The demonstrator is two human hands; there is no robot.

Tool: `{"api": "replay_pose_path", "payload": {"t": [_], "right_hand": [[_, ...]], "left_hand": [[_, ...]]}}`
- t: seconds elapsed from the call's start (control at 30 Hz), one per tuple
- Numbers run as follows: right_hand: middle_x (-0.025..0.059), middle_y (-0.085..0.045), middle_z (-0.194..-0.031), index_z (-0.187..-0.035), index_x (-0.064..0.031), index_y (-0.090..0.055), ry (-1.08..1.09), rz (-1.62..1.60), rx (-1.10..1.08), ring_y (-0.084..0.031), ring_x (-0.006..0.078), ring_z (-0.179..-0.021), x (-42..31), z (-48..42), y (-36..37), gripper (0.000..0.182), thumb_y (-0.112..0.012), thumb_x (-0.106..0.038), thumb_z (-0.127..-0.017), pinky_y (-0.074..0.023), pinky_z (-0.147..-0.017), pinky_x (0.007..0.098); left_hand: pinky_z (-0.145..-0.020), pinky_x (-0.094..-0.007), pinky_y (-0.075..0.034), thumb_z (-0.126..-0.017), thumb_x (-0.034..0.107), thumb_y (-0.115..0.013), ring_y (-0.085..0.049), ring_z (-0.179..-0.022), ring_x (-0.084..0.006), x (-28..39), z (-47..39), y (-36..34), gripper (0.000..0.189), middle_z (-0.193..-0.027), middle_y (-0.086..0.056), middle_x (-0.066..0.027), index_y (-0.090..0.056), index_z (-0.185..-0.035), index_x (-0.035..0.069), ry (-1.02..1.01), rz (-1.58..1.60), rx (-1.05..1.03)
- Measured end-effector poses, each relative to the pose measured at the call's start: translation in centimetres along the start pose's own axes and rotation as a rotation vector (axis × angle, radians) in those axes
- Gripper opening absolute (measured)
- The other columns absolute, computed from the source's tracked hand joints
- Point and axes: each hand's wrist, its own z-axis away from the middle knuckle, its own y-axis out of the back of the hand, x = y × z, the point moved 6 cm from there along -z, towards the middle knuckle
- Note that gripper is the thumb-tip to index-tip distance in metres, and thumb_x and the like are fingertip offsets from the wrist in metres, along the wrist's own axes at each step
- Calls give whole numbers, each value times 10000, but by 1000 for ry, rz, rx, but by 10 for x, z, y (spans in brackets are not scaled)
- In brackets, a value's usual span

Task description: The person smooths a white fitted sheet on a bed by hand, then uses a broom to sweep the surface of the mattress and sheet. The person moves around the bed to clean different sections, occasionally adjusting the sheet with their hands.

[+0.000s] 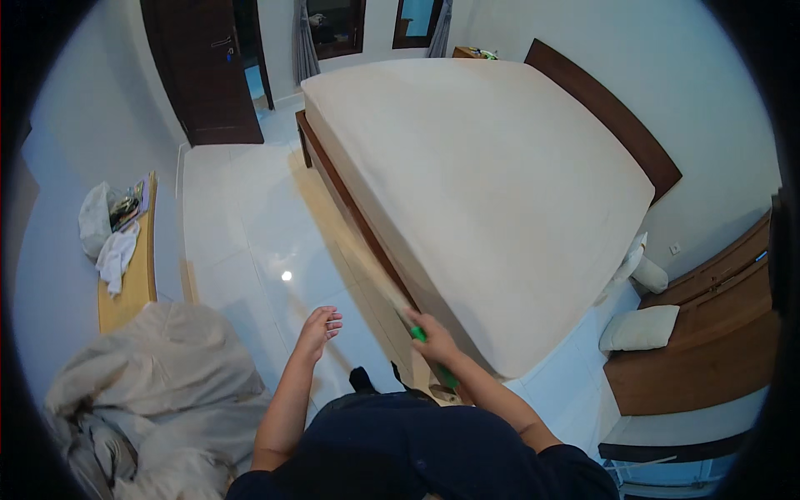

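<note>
My right hand (433, 337) is closed around the green handle (447, 377) of a long, thin, pale tool, blurred along its length; its exact kind cannot be told. The pale part reaches up and left from the hand, beside the wooden bed frame (359, 219). My left hand (320, 331) is raised over the tiled floor, fingers slightly curled, holding nothing. To the right of both hands lies a large mattress (487, 187) under a plain off-white cover, with a dark wooden headboard (606, 112) at its far right side.
At left, a wooden bench or table (134, 275) bears a plastic bag (95, 219) and a white cloth (119, 256). A heap of beige bedding (169, 375) lies at lower left. A pillow (640, 327) rests at right near a wooden cabinet (694, 350). A dark door (206, 75) stands ajar.
</note>
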Motion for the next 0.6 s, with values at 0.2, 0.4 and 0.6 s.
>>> {"api": "replay_pose_path", "payload": {"t": [0.2, 0.4, 0.6], "right_hand": [[189, -516, -1035, -1269, -2, -339, -247, -21, 969, -515, 289, -945, 103, -38, 121, 629, -531, -37, -672, -400, -836, 366], [220, -534, -1032, -1269, 9, -324, -607, -180, 917, -520, 334, -946, 135, -122, 81, 648, -555, -89, -673, -395, -854, 377], [197, -469, -1178, -1279, -38, -346, -74, -115, 176, -464, 281, -1079, 39, -235, 43, 653, -588, -128, -679, -353, -918, 327]], "left_hand": [[-678, -252, -408, -860, 249, -466, -519, -770, -131, 51, -28, 55, 221, -895, -546, -46, -498, -999, 80, -77, 53, 123], [-668, -256, -411, -865, 235, -453, -523, -767, -131, 54, -74, 61, 213, -892, -546, -45, -493, -998, 74, -2, 71, 125], [-661, -257, -413, -868, 219, -435, -529, -757, -136, 91, -142, 73, 207, -889, -546, -44, -482, -1008, 74, -9, 80, 149]]}}
